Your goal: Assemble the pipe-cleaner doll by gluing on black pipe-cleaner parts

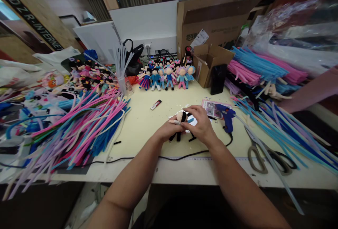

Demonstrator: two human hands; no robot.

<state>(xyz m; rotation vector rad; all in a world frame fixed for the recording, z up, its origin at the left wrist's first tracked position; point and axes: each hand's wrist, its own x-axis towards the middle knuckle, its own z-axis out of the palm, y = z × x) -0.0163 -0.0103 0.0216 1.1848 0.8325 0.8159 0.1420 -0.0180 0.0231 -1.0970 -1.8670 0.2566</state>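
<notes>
A small pipe-cleaner doll (181,116) with a pale round head, a black band and black legs is held just above the table. My left hand (168,129) is closed round its body from the left side. On the other side my right hand (200,122) curls its thumb and fingers about the head, where a short blue piece (190,120) sticks out. The contact under the right fingers is partly hidden. A blue glue gun (227,118) lies to the right of my right hand, next to a pink-edged picture card (208,105).
Finished dolls (169,75) stand at the back before a cardboard box (211,21) and a black phone (218,79). Pipe cleaners (87,127) heap up at left, with more bundles (260,67) at right. Scissors (269,156), a lighter (156,104) and a black cord (182,158) lie on the table.
</notes>
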